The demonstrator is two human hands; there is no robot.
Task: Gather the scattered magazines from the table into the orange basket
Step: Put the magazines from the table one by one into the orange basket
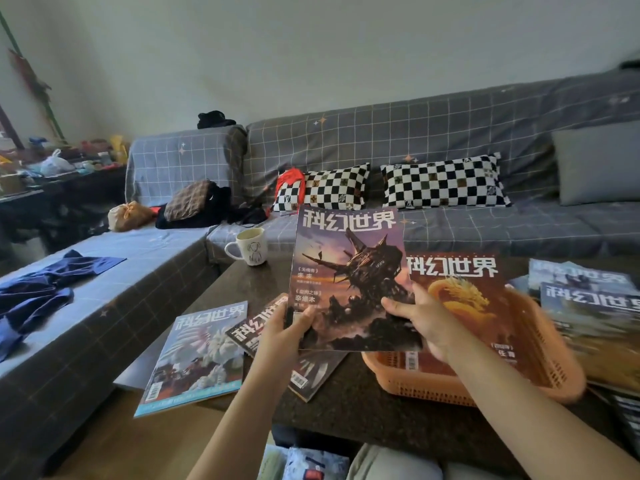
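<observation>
I hold a magazine with a dark spiked-machine cover [349, 278] upright above the table, between both hands. My left hand [282, 332] grips its lower left edge and my right hand [420, 318] grips its lower right corner. Behind and to the right stands the orange basket [485, 382], with a red dragon-cover magazine [460, 289] lying in it. On the table to the left lie a pale blue-cover magazine [197, 355] and a dark-cover magazine [308, 372], partly under my left hand. Several more magazines [592, 306] lie to the right of the basket.
A white mug [251, 245] stands at the far edge of the dark stone table [363, 414]. A grey checked sofa [450, 230] with two chequered pillows runs behind. Blue cloth [38, 292] lies on the left seat. A cluttered side table is at far left.
</observation>
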